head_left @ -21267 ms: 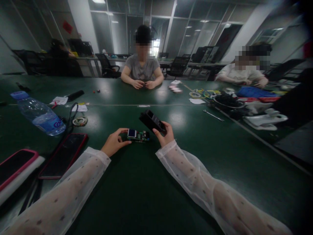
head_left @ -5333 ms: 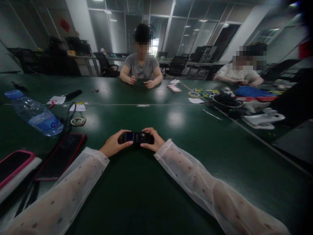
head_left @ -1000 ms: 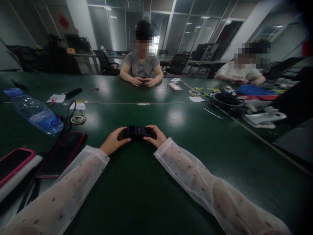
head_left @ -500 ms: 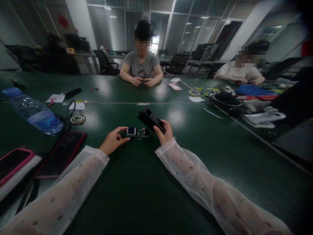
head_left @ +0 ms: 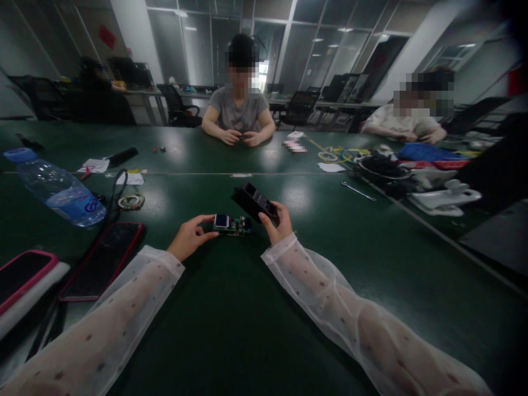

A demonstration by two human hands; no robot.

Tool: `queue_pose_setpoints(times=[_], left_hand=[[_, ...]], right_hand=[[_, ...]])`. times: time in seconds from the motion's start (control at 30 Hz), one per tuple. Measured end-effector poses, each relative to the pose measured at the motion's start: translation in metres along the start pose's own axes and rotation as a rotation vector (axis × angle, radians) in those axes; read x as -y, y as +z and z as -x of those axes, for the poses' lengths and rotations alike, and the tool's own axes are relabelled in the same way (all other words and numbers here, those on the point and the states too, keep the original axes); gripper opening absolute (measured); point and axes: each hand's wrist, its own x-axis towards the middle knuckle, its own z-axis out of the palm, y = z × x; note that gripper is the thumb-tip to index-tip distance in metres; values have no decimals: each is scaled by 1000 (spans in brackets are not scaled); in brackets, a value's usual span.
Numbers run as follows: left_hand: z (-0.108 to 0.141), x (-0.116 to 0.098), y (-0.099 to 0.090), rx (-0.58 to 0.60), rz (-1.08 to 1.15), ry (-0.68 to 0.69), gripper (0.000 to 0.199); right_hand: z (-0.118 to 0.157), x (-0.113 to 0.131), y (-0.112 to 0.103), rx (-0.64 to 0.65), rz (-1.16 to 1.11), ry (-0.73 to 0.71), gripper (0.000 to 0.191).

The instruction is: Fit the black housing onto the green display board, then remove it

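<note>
My left hand (head_left: 192,236) pinches the left end of a green circuit board (head_left: 237,225) that carries a small square screen (head_left: 221,221). Between the thumb and fingers of my right hand (head_left: 279,223) is the lower right end of a black rectangular casing (head_left: 253,201), which has a window-like opening near its upper left end. The casing is tilted, just above and to the right of the board. Whether the two touch I cannot tell.
On the green table (head_left: 231,330), a bottle (head_left: 61,192), a red-edged phone (head_left: 103,261) and a pink-edged phone (head_left: 25,275) lie left. A wrench (head_left: 358,191) and cables (head_left: 379,170) are right. A person (head_left: 238,113) sits opposite, another (head_left: 406,118) far right.
</note>
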Motion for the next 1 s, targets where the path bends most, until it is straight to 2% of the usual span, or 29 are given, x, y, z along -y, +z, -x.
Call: queue_pose_setpoints(times=[0.33, 0.57, 1.0], left_hand=[[-2, 6, 1, -14, 7, -27, 54], [-4, 11, 3, -33, -4, 7, 54], [-4, 9, 3, -28, -108, 65, 55]], right_hand=[[5, 13, -1, 106, 97, -72, 48], [7, 18, -2, 200, 155, -124, 47], [8, 14, 0, 358, 198, -99, 50]])
